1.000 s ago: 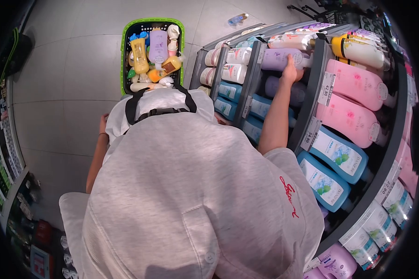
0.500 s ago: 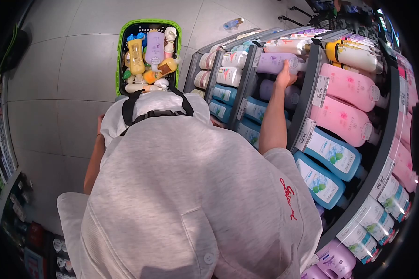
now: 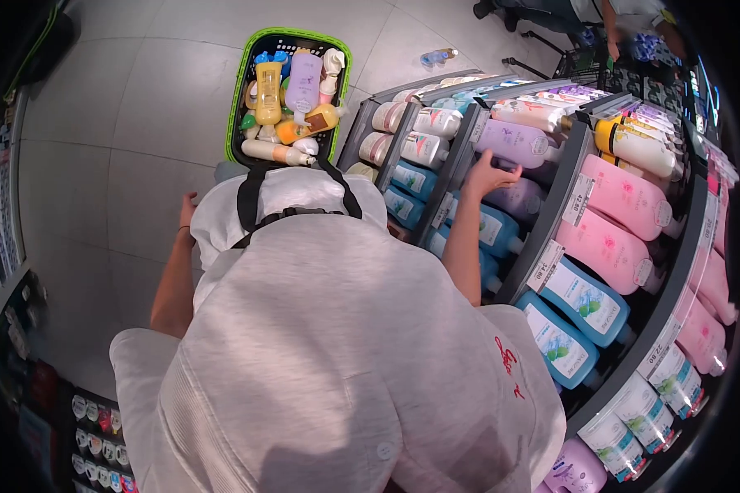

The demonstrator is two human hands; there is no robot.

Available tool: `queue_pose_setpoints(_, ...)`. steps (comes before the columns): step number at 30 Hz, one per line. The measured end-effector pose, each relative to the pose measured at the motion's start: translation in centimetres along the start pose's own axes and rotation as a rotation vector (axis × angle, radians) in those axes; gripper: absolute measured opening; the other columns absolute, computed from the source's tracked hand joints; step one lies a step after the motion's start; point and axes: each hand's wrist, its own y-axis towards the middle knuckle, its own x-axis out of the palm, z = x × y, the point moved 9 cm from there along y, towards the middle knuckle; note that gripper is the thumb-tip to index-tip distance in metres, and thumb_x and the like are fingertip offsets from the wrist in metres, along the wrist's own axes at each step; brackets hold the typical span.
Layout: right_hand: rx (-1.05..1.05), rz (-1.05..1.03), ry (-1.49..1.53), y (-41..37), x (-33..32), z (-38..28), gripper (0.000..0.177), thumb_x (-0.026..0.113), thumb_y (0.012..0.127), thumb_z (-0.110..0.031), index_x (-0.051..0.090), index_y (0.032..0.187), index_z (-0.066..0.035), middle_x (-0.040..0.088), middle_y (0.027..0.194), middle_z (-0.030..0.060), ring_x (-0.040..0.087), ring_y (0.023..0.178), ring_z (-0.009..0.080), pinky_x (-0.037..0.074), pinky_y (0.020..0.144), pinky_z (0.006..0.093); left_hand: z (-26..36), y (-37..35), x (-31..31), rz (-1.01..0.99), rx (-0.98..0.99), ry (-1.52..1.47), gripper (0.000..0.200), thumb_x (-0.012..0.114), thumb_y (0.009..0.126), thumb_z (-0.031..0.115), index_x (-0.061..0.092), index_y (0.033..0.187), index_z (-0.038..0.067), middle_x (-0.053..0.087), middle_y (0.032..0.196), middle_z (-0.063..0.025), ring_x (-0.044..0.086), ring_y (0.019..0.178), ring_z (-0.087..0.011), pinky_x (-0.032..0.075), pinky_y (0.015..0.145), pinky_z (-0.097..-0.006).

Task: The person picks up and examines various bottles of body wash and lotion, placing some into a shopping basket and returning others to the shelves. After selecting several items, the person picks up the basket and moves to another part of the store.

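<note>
My right hand [image 3: 493, 174] is at the shelf with its fingers apart and nothing in them. Its fingertips are right at the lower side of a light purple pump bottle [image 3: 514, 141] lying on its side. Below the hand lies a darker purple bottle [image 3: 518, 200], partly in shadow. My left hand [image 3: 187, 214] hangs beside my knee at the left, mostly hidden by the trouser leg. Ahead of my knees, a black basket with a green rim [image 3: 240, 90] holds several bottles, among them a yellow one [image 3: 268, 92] and a light purple one [image 3: 305, 80].
Tiered shelves on the right carry pink bottles [image 3: 612, 251], blue bottles [image 3: 559, 341] and white tubs [image 3: 625, 444], with price tags [image 3: 545, 264] along the edges. A small clear bottle [image 3: 439, 57] lies on the floor. Another person's arm [image 3: 610, 31] shows beside a cart [image 3: 580, 66] at the upper right.
My right hand has drawn back from the upper purple bottle, which now lies on the shelf. The view has shifted, and another person has appeared at the top right.
</note>
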Motion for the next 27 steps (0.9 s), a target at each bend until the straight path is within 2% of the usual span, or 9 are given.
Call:
queue_pose_setpoints(2,-0.010,-0.299,0.080,-6.6,2.0,-1.6,0.077,0.068,0.071,-0.014,0.023,0.132,0.001,0.027,0.125,0.0253,0.033,0.114,0.0385,0.028,0.100,0.0426,-0.7,0.8,0.0,-0.006,-0.020,-0.039,0.050,0.056,0.082,0.019,0.038,0.126,0.005,0.060,0.092,-0.0141,0.058,0.079,-0.0207,0.047,0.072,-0.0344)
queue_pose_setpoints(4,-0.094,-0.596,0.051,-13.5,4.6,-0.1,0.074,0.066,0.073,-0.018,0.026,0.133,0.001,0.032,0.125,0.0250,0.035,0.118,0.0367,0.028,0.101,0.0416,1.4,2.0,-0.9,0.122,0.169,0.314,0.049,0.054,0.081,0.022,0.039,0.125,0.005,0.061,0.096,-0.0178,0.060,0.077,-0.0227,0.049,0.070,-0.0350)
queue_pose_setpoints(6,-0.067,-0.996,-0.080,-20.7,7.0,4.5,0.059,0.060,0.080,-0.024,0.038,0.128,0.003,0.047,0.120,0.0216,0.044,0.113,0.0316,0.034,0.097,0.0353,4.6,1.1,-0.4,0.076,0.046,0.261,0.050,0.054,0.080,0.022,0.040,0.125,0.005,0.061,0.097,-0.0193,0.061,0.075,-0.0235,0.049,0.069,-0.0352)
queue_pose_setpoints(8,0.623,-1.409,0.347,-29.6,10.2,17.2,0.048,0.055,0.086,-0.025,0.046,0.124,0.003,0.055,0.115,0.0166,0.050,0.108,0.0239,0.038,0.092,0.0317,7.0,0.8,0.4,0.035,-0.077,0.207,0.051,0.054,0.079,0.023,0.041,0.125,0.005,0.061,0.098,-0.0209,0.062,0.074,-0.0243,0.050,0.068,-0.0354)
queue_pose_setpoints(11,0.971,-1.472,0.220,-31.9,5.1,13.9,0.041,0.049,0.091,-0.027,0.053,0.117,0.004,0.060,0.110,0.0132,0.053,0.104,0.0188,0.039,0.090,0.0284,9.3,2.0,1.8,-0.001,-0.100,0.108,0.049,0.054,0.080,0.022,0.041,0.125,0.005,0.061,0.096,-0.0184,0.062,0.070,-0.0215,0.050,0.066,-0.0328)
queue_pose_setpoints(14,0.656,-1.392,-0.129,-29.4,4.4,11.7,0.042,0.049,0.090,-0.031,0.057,0.113,0.004,0.060,0.111,0.0120,0.055,0.102,0.0177,0.039,0.089,0.0263,12.8,3.2,5.1,-0.097,-0.149,0.032,0.048,0.052,0.084,0.023,0.040,0.128,0.008,0.059,0.100,-0.0124,0.060,0.077,-0.0164,0.049,0.067,-0.0303)
queue_pose_setpoints(16,0.598,-1.375,-0.087,-29.7,6.5,11.9,0.043,0.048,0.090,-0.030,0.056,0.114,0.005,0.060,0.112,0.0114,0.054,0.104,0.0180,0.038,0.090,0.0261,15.1,5.8,8.6,-0.192,-0.073,-0.029,0.045,0.055,0.084,0.024,0.042,0.123,0.005,0.062,0.093,-0.0130,0.060,0.069,-0.0166,0.048,0.060,-0.0290)
queue_pose_setpoints(21,0.721,-1.428,-0.077,-35.7,8.8,13.2,0.040,0.047,0.091,-0.029,0.055,0.117,0.000,0.060,0.113,0.0102,0.052,0.108,0.0168,0.036,0.093,0.0256,18.2,11.2,13.6,-0.269,-0.091,-0.033,0.044,0.056,0.085,0.024,0.043,0.122,0.006,0.060,0.090,-0.0118,0.060,0.070,-0.0152,0.048,0.061,-0.0285)
queue_pose_setpoints(27,0.727,-1.449,-0.008,-39.4,8.5,15.4,0.038,0.046,0.092,-0.027,0.055,0.119,-0.001,0.059,0.114,0.0116,0.052,0.108,0.0174,0.037,0.093,0.0257,20.3,17.3,19.9,-0.306,-0.168,-0.027,0.058,0.061,0.081,0.034,0.040,0.127,0.005,0.056,0.110,-0.0114,0.058,0.097,-0.0212,0.047,0.078,-0.0314)
